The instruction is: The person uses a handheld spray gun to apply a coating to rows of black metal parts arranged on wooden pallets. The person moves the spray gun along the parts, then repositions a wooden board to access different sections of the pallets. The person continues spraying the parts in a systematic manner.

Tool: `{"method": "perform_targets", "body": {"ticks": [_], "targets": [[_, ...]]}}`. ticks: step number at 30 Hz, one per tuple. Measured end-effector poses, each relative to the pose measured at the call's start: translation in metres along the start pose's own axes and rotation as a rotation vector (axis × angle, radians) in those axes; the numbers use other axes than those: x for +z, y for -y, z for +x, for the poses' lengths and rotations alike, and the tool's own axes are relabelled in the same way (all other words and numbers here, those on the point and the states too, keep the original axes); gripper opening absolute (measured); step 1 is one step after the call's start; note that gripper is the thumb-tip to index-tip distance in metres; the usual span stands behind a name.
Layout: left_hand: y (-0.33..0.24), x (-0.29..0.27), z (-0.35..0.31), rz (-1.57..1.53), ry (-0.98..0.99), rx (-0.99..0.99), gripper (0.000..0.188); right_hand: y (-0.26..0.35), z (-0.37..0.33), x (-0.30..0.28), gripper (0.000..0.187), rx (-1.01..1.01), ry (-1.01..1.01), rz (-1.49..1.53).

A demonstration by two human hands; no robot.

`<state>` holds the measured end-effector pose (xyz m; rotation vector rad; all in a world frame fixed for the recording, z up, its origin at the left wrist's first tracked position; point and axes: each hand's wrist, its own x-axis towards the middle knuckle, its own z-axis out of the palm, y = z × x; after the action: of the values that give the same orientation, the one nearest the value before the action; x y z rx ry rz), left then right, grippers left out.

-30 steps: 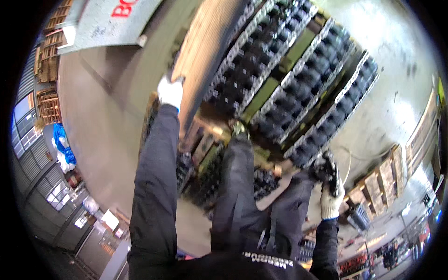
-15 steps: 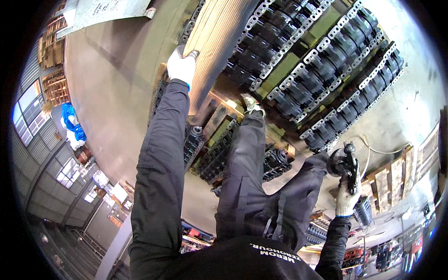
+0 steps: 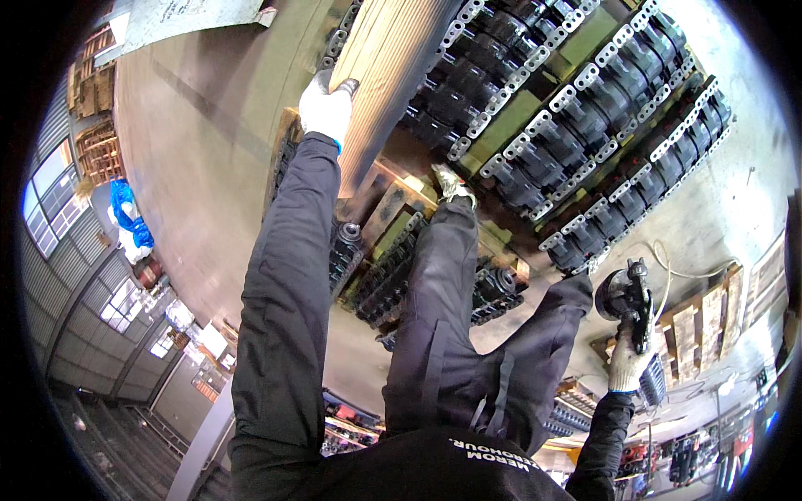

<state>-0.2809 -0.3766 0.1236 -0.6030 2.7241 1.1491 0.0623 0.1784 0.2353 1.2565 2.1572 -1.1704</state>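
My left hand [image 3: 325, 108], in a white glove, grips the near left edge of a long tan ribbed board [image 3: 384, 83], with the thumb over its top face. The board slants up to the far edge of the view, and whatever lies under it is hidden. Low on the right, my gloved right hand [image 3: 629, 364] is closed around a black hand-held tool with a round head [image 3: 622, 296], possibly a sander or grinder. It is held up beside my right leg, apart from the black metal parts.
Rows of black track-like metal assemblies [image 3: 576, 138] lie ahead on pallets, close to my feet. More sit on a wooden pallet [image 3: 393, 217] under my legs. A pale hose [image 3: 697, 273] curls on the floor at right, beside slatted pallets [image 3: 702, 326].
My right hand and the tool have shifted slightly right and down. The left hand keeps its grip on the board and has moved only a little.
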Motion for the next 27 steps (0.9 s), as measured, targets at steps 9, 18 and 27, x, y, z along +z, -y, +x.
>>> {"method": "perform_targets", "body": {"ticks": [9, 18, 27], "targets": [[0.008, 0.005, 0.035, 0.180, -0.066, 0.040, 0.024, 0.025, 0.001, 0.034, 0.037, -0.115, 0.056, 0.126], [-0.005, 0.051, 0.071, -0.115, 0.048, 0.082, 0.024, 0.050, 0.016, 0.057, 0.032, -0.259, 0.026, 0.043], [0.017, 0.105, 0.109, -0.060, 0.155, 0.029, 0.018, 0.065, 0.030, 0.073, 0.035, -0.218, 0.012, 0.113]]}}
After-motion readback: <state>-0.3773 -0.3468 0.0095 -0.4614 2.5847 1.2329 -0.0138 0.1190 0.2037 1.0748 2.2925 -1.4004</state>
